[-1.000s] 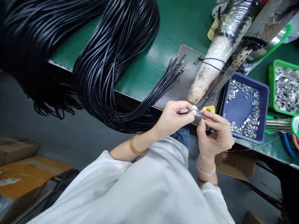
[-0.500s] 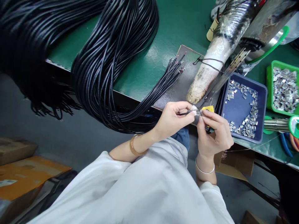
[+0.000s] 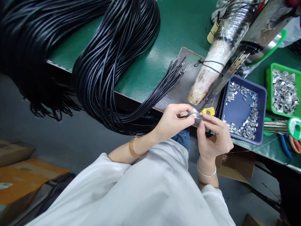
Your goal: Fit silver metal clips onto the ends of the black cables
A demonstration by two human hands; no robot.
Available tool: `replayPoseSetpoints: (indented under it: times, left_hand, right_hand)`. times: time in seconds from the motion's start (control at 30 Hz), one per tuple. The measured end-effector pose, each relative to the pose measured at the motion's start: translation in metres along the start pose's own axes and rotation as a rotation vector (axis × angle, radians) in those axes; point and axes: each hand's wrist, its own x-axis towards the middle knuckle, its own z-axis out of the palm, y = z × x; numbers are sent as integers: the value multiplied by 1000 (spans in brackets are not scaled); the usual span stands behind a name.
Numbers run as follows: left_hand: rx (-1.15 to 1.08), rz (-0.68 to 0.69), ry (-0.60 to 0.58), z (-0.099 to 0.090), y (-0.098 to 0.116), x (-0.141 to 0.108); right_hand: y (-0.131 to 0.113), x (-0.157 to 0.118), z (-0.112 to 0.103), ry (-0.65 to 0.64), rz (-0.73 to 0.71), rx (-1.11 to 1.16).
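Note:
My left hand (image 3: 174,121) is closed, pinching a black cable (image 3: 184,116) near its end; white wrapping covers a fingertip. At the cable's end, a small silvery metal piece (image 3: 198,115) shows between my two hands. My right hand (image 3: 215,135) comes in from the other side, with curled fingers and fingertips close together at that piece. Whatever lies between the right fingertips is too small to make out. Just beyond them is a yellow tag-like piece (image 3: 208,111). The tapered, white-wrapped tip of a tube (image 3: 203,81) points down at my hands.
Bundles of black cables (image 3: 113,62) drape over the green table (image 3: 174,28), stripped ends on a dark board (image 3: 169,97). Right of my hands stand a blue tray (image 3: 242,108) and a green bin (image 3: 270,108) of small metal pieces. Near them lies a wire spool (image 3: 277,126).
My right thumb has dropped slightly away from the forefinger at the cable's end. More of the yellow piece shows. My left hand keeps its pinch on the cable.

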Motion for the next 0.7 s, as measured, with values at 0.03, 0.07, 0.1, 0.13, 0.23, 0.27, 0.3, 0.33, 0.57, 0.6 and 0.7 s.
replayPoseSetpoints:
  times: [0.03,0.07,0.1,0.13,0.23,0.27,0.3,0.33,0.57,0.6,0.7]
  left_hand:
    - [1,4,8,1,0,0]
    - [2,13,18,2,0,0]
    - [3,25,29,3,1,1]
    - [3,42,39,3,1,1]
    - [-7,73,53,4,3,0]
    - [-12,67,52,4,3,-1]
    - [-13,54,48,4,4,-1]
    - [-11,39,39,3,4,-2]
    - [14,15,-7,1,5,-2]
    - [8,20,-17,1,6,-3]
    - [-25,4,-47,0,7,-4]
  right_hand:
    - [0,1,0,-6,5,-2]
    - [0,2,1,-11,9,-9]
    - [0,3,1,-12,10,-18]
    - [0,4,2,-10,8,-28]
    - [-2,7,3,10,-13,-58]
    - [-3,7,3,13,-19,-61]
    - [-4,7,3,14,-24,-59]
    - [-4,6,2,12,-27,-55]
    - [-1,-1,-2,-12,-60,-71]
    - [0,-1,-3,-10,-66,-75]
    - [0,1,-4,-39,-3,-32]
